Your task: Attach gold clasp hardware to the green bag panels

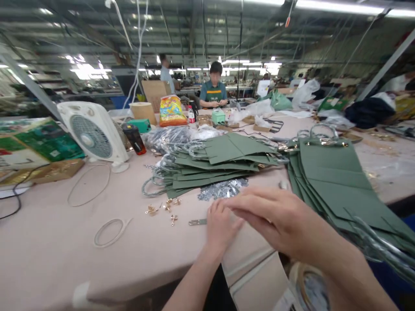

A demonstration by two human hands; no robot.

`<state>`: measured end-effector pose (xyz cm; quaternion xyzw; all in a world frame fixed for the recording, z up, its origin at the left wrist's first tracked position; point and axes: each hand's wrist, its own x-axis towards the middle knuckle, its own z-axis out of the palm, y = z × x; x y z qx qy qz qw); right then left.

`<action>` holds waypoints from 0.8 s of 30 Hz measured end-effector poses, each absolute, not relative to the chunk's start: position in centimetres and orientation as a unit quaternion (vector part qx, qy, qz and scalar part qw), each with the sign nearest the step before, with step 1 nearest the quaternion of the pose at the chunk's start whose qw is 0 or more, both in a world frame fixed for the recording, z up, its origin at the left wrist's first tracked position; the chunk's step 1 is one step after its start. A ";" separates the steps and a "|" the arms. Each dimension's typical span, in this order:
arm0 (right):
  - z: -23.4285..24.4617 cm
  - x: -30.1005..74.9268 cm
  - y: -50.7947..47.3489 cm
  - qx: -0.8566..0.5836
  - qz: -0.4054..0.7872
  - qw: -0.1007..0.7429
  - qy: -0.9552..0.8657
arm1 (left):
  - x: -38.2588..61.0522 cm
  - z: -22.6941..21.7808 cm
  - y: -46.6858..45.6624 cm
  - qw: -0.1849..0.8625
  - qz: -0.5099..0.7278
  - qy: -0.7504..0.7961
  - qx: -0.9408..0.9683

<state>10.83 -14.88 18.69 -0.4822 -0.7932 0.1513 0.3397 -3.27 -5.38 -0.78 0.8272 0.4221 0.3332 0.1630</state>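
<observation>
My left hand [220, 226] rests palm down on the table, fingers flat and thumb apart, over the right part of a narrow green strap [197, 222] with a metal end. Just above and to its right is my right hand [275, 211], fingers stretched leftward, their tips by the left fingertips; nothing shows in it. Small gold-coloured metal fittings [174, 219] lie left of the strap. Beyond my hands sits a pile of small silvery pieces [223, 189], against a stack of green bag panels [233, 149] with wrapped handles.
More green panels [337, 172] hang over the table at right. A white fan [94, 131], a dark bottle [134, 139] and a coil of pale cord [110, 232] are at left. A co-worker [213, 90] sits across the table. Below my right arm is a tape roll [296, 276].
</observation>
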 end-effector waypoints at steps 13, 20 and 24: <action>-0.5 14.4 -9.2 -0.591 0.197 0.391 -0.677 | -4.3 -2.0 -5.1 0.212 0.394 0.382 0.809; -1.5 15.0 -8.8 -0.581 0.192 0.392 -0.687 | -4.6 -2.0 -4.7 0.225 0.395 0.367 0.812; -1.3 14.9 -9.1 -0.566 0.209 0.390 -0.695 | -4.3 -1.9 -4.6 0.213 0.388 0.374 0.815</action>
